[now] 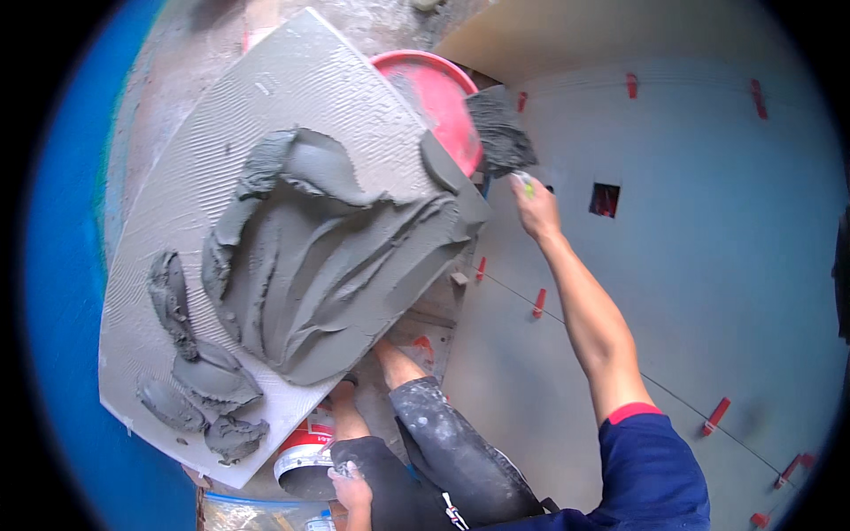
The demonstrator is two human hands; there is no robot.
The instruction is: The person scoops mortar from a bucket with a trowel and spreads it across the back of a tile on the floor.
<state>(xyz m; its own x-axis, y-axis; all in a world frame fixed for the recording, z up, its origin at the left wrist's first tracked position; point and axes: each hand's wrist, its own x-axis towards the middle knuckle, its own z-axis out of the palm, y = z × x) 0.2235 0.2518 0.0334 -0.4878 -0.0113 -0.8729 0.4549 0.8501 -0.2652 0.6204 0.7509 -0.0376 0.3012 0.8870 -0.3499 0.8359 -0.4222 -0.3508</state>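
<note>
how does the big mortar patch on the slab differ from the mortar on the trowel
The mortar patch is far larger than the load of mortar on the trowel. The patch lies spread on the pale slab; the load is beyond the slab's right edge, on the trowel in the right hand. The patch shows long, smooth troughs; the load looks rough. Both are grey.

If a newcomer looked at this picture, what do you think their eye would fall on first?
Most likely the thick grey paste, heaped in sweeping ridges across the large pale slab at left. Next might come the right hand, gripping a paste-coated trowel beside the pink-red tub near the top. The bright red clips dotting the pale wall at right also stand out.
</note>
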